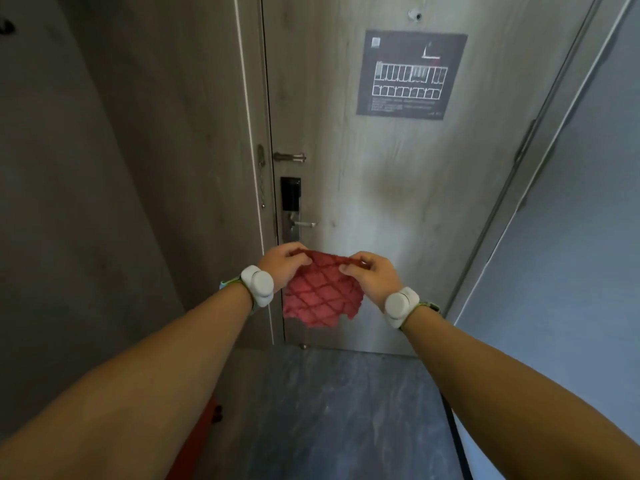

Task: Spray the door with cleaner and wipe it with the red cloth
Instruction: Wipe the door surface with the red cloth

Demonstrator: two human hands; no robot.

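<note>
1. Holding the red cloth (320, 296) up in mid-air before the lower part of the door (346, 150), just below the lever handle (303, 224); impossible to tell whether touching the door or hanging clear of it.
2. Pinching the cloth's upper left corner with the left hand (285, 261), fingers and thumb curled over the edge.
3. Pinching the upper right corner likewise with the right hand (372, 271), fingertips folded onto the near face.
4. Stretched between the two hands along the top edge, running left to right and nearly level; below that, hanging straight down toward the floor (346, 410), with the flat face and its diamond stitching turned toward the camera.
5. About as wide as tall as it hangs, so no clear long axis; lower edge ragged and uneven, dipping lowest toward the left.
6. Worn on both wrists: white round-cased wrist bands (258, 285).
7. On the door, near its left edge: a dark lock panel (290, 192) directly above the lever handle, and a small metal latch (289, 156) higher up.
8. Fixed high on the door, toward the right: a dark notice (410, 74) with a white floor plan.
9. Showing on the door between notice and cloth: a faint darker patch (391, 188).
</note>
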